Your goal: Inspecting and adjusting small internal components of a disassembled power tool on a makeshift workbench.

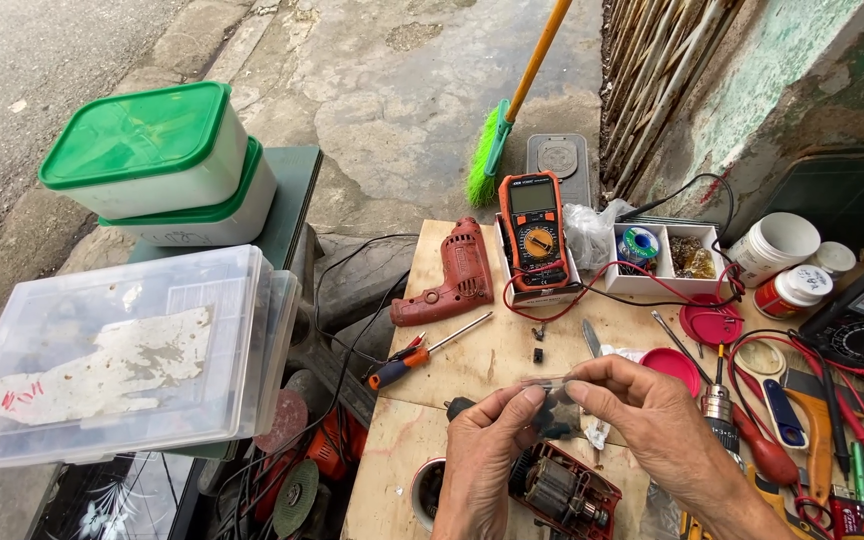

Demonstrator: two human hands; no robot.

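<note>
My left hand [482, 455] and my right hand [652, 420] meet over the wooden table [452, 370]. Between their fingertips they pinch a small clear strip [547, 384] with a dark part under it. Below the hands lies an opened red drill body [567, 495] with its motor showing. A small black part [537, 354] lies on the wood just beyond the hands.
A red drill [452, 275], an orange multimeter [533, 228] in a box, a screwdriver [422, 352], a parts tray [664, 258], white jars [777, 245] and several tools at right crowd the table. Clear and green-lidded boxes [152, 150] stack at left. A broom [507, 110] leans beyond.
</note>
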